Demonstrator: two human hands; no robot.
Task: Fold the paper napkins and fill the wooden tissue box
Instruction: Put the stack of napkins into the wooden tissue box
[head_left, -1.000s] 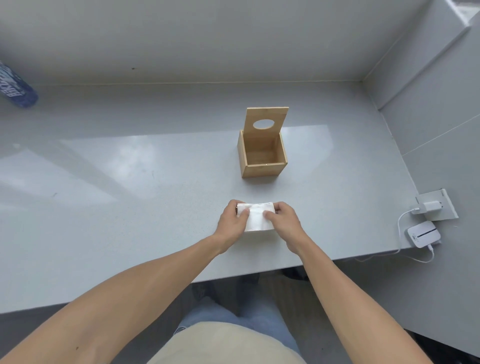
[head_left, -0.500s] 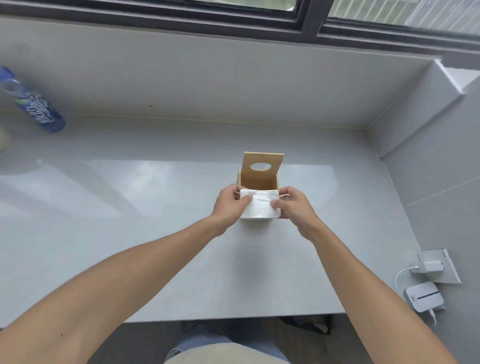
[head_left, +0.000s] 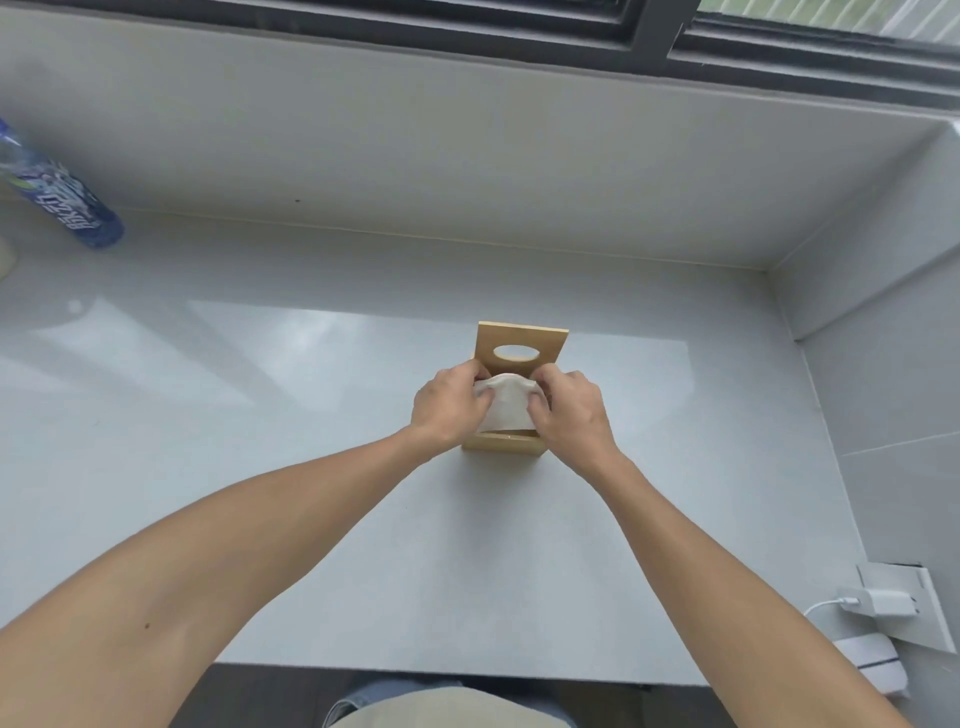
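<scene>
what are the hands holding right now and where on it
Both hands hold the folded white napkin over the open wooden box: left hand pinches its left end, right hand its right end.

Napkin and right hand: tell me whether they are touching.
Touching. The head view shows the right hand with fingers curled onto the folded napkin's right edge, over the open wooden tissue box.

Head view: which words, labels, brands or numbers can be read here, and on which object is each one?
Blue bottle: white characters on its label, too blurred to read.
Wooden tissue box, white charger, white device: no text visible.
</scene>
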